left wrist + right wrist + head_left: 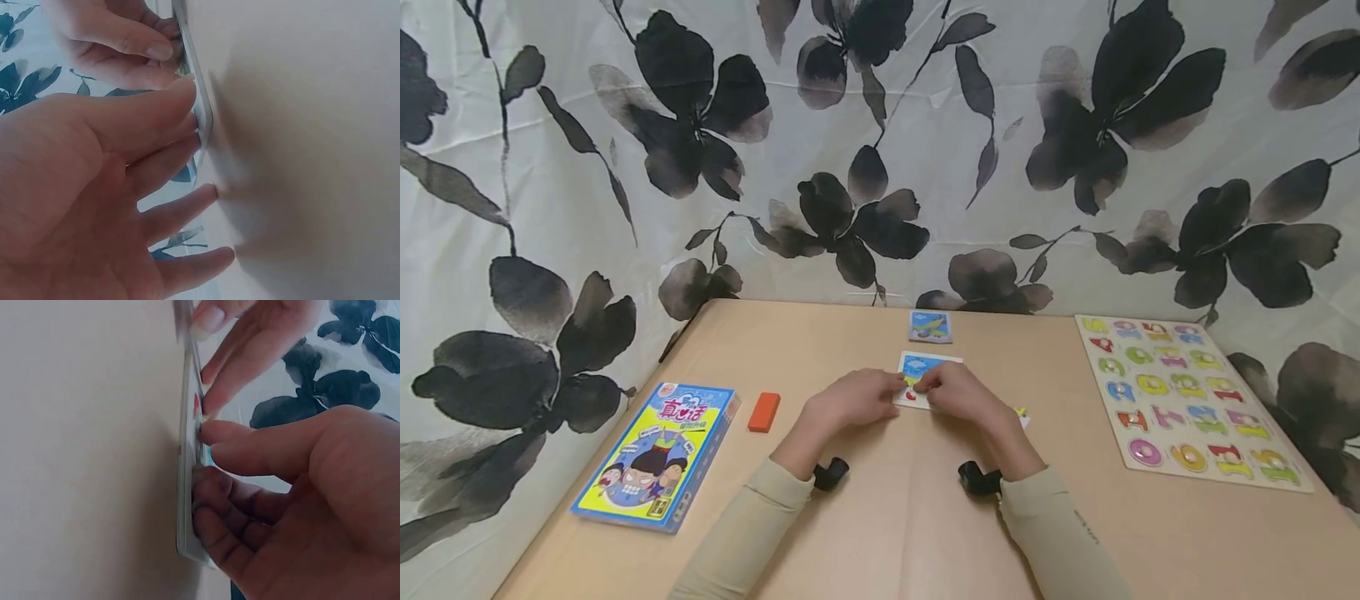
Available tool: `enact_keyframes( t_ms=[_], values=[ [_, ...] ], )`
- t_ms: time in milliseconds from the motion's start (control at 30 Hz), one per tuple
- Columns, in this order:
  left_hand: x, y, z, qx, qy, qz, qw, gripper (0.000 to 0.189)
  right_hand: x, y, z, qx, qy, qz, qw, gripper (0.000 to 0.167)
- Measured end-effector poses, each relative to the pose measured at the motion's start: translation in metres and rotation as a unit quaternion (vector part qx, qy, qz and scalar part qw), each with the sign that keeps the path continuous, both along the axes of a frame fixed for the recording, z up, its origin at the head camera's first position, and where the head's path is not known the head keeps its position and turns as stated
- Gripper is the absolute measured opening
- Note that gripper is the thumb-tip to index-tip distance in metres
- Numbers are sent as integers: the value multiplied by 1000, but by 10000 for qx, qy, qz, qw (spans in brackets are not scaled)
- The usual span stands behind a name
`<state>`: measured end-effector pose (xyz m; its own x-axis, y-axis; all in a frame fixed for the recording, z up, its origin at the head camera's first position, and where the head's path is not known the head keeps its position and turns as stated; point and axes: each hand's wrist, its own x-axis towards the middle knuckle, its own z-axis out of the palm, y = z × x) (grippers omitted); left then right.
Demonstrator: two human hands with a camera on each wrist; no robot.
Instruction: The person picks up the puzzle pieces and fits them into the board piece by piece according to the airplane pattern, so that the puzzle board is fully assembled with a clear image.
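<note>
A small white-bordered picture card (920,364), thick like a board, lies on the table between both hands. Its picture shows blue sky with yellow and red below. My left hand (859,397) pinches the card's left edge between thumb and fingers; in the left wrist view its two outer fingers stretch down to the table. My right hand (961,393) bends over the card's right half. In the right wrist view, the right thumb and index finger meet at the card's face, with the other fingers curled against it. Whether a small piece sits between them is hidden.
Beyond the card is a small blue picture card (930,326). A yellow-and-white piece (1023,417) shows beside the right wrist. A blue-and-yellow box (655,454) and an orange block (763,412) lie left; a sheet of colourful figures (1195,400) lies right. Floral cloth (880,125) hangs behind.
</note>
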<state>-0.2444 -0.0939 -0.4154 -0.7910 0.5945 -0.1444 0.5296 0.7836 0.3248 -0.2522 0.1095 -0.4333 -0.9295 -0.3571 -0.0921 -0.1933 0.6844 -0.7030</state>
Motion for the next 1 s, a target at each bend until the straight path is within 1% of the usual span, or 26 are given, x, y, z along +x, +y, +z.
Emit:
enact_keyframes(
  t_ms=[67, 200, 367, 433, 533, 667, 767, 867, 1000],
  values=[
    [0, 0, 1, 21, 1, -54, 10000, 46, 0, 0, 1, 37, -26, -50, 10000, 31],
    [1, 0, 4, 37, -50, -130, 9999, 47, -3, 2, -3, 47, -31, -194, 9998, 30],
    [1, 4, 5, -319, 89, -111, 9994, 46, -6, 13, -4, -175, -7, -408, 9990, 25],
    [2, 6, 5, -421, 146, -102, 9990, 46, -6, 20, -4, -310, -68, -423, 9986, 23],
    [2, 9, 3, -463, 237, -70, 9986, 44, -4, 32, -1, -389, -174, -311, 9986, 22],
    [1, 13, 0, -284, 293, 106, 9991, 36, 3, 49, 6, -195, -265, -294, 9990, 19],
    [0, 15, -3, -189, 297, 236, 9991, 29, 9, 62, 11, 73, -159, -344, 9993, 19],
    [-3, 16, -4, -173, 309, 299, 9989, 25, 18, 71, 16, 389, -78, -334, 9987, 22],
    [-6, 14, -5, -103, 315, 367, 9988, 23, 31, 74, 19, 969, -37, -18, 9953, 28]
  ],
)
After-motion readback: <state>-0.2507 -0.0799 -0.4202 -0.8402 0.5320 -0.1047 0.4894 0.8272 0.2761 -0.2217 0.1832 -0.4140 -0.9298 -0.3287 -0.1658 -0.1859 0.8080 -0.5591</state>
